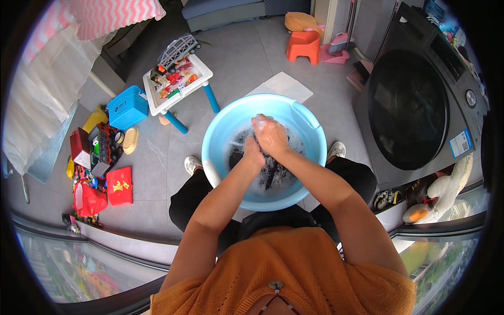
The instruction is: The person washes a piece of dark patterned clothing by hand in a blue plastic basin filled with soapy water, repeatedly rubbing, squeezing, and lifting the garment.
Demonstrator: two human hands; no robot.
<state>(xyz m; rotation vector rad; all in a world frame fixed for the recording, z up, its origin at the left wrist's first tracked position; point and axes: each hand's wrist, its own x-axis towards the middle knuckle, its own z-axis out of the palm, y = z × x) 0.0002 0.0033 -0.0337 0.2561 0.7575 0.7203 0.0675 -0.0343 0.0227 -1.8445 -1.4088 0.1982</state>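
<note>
A light blue plastic basin (264, 101) stands on the floor between my knees and holds sudsy water. Dark wet cloth (271, 169) lies in the suds, and part of it rises to my hands. My left hand (254, 151) is closed on the dark cloth at the middle of the basin. Just up and to the right, my right hand (270, 133) is curled around the cloth too, with foam on its fingers. The two hands are close together above the water; the fingertips are partly hidden.
A front-loading washing machine (409, 110) stands at the right. Beyond the basin are a white mat (283, 86) and a red child's chair (303, 46). At the left are a small toy table (204, 73), a blue box (128, 108), a red bag (89, 201) and scattered toys.
</note>
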